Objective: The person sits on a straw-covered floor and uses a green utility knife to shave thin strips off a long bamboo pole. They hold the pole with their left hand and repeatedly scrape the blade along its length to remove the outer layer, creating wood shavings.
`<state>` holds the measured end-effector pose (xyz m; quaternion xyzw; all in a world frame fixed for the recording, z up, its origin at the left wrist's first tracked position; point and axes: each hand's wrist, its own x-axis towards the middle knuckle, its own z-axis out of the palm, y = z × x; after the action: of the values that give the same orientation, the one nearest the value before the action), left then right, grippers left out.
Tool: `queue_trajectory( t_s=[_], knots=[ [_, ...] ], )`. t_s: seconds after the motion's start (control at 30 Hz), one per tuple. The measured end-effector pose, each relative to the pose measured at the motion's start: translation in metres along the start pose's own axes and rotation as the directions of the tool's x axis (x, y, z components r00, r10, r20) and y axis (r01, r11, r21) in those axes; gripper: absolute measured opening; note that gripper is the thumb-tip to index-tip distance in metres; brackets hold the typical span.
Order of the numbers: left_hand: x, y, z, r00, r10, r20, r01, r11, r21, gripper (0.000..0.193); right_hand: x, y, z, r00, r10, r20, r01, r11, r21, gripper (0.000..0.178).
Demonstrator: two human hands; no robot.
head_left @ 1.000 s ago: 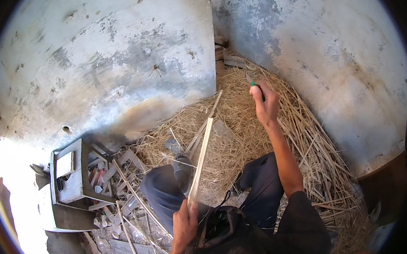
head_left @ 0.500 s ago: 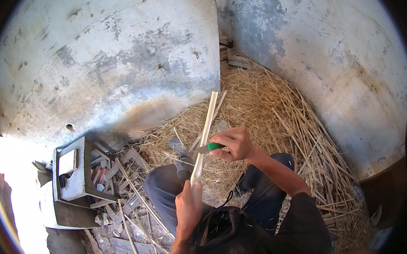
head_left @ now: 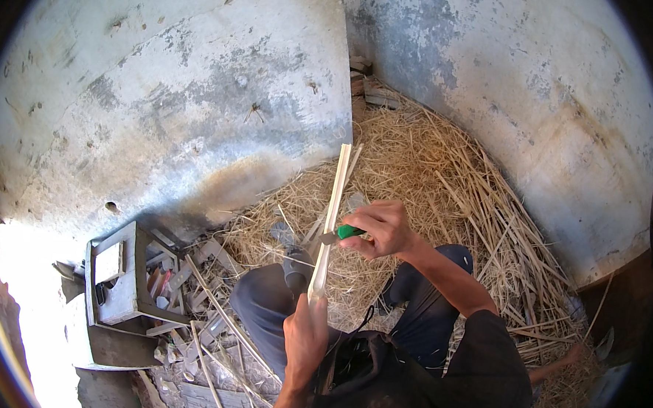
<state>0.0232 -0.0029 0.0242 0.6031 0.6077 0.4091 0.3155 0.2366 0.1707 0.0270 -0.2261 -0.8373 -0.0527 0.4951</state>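
Observation:
My left hand (head_left: 306, 332) is closed around the lower end of a pale split bamboo strip (head_left: 335, 193), which stands up and away from me. My right hand (head_left: 379, 229) grips a knife by its green handle (head_left: 349, 232). The short grey blade (head_left: 328, 239) lies across the strip, about midway along it. Part of the handle is hidden by my fingers. Both hands are in front of my lap, between my knees.
Dry shavings (head_left: 418, 153) and long thin strips (head_left: 516, 251) cover the floor ahead and to the right. A wooden box (head_left: 118, 305) with small items stands at left among wood scraps (head_left: 186, 344). Another person's arm (head_left: 550, 369) shows at lower right. Bare walls (head_left: 200, 86) rise beyond.
The knife blade has turned a little against the strip, and the strip has shifted slightly. At lower right the other person's arm has come further into view, and a thin strip now stands near it.

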Motion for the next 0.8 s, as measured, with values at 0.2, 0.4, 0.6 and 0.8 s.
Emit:
queue_trajectory(
  t_s=[0.2,0.4,0.6,0.8],
  knots=[
    [-0.003,0.001,-0.001,1.0,-0.019,0.009,0.019,1.0,-0.009,0.023,0.001,0.002,-0.004,1.0,0.006,0.014,-0.006,1.0,-0.013,0.036],
    [-0.007,-0.001,-0.003,1.0,-0.016,0.011,0.016,1.0,0.004,0.024,0.001,0.016,-0.004,0.997,0.014,-0.075,-0.013,1.0,0.005,0.036],
    [-0.017,-0.006,-0.007,0.999,-0.034,0.029,0.032,0.998,0.056,0.027,-0.005,0.043,-0.01,0.983,0.164,-0.077,-0.165,0.986,-0.002,0.037],
    [-0.036,-0.018,-0.013,0.996,-0.024,0.087,0.017,0.997,0.079,0.029,-0.027,0.101,-0.026,0.838,0.514,-0.183,-0.526,0.85,-0.018,0.043]
  ],
)
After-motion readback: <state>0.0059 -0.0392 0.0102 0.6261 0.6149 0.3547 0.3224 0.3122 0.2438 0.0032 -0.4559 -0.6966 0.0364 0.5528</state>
